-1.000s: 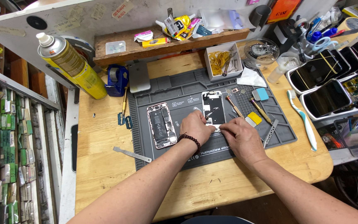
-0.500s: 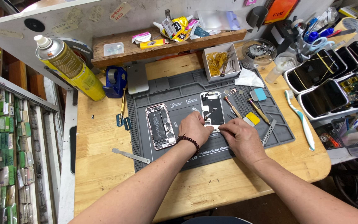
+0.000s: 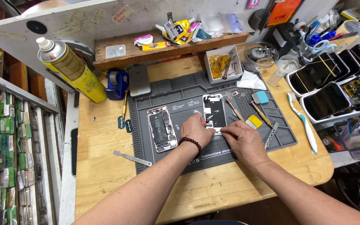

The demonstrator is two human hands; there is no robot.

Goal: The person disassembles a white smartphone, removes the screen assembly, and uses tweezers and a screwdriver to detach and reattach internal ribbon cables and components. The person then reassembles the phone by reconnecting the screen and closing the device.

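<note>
A white phone screen panel (image 3: 213, 109) lies face down on the grey repair mat (image 3: 180, 93). My left hand (image 3: 196, 130), with a dark bead bracelet at the wrist, rests on the panel's lower left corner. My right hand (image 3: 242, 141) pinches at the panel's bottom edge; what it holds is too small to make out. An opened phone body (image 3: 161, 128) with its battery showing lies on the mat just left of my left hand.
Screwdrivers (image 3: 235, 109), a yellow pick (image 3: 255, 121) and a blue pick (image 3: 262, 96) lie right of the panel. A yellow spray can (image 3: 72, 70), blue tape dispenser (image 3: 116, 82), metal spudger (image 3: 132, 158), toothbrush (image 3: 304, 123), box of rubber bands (image 3: 222, 66) and racked phones (image 3: 330, 83) surround the mat.
Both hands stay at the bottom edge of the white panel, with only slight finger shifts. The view has drifted a little.
</note>
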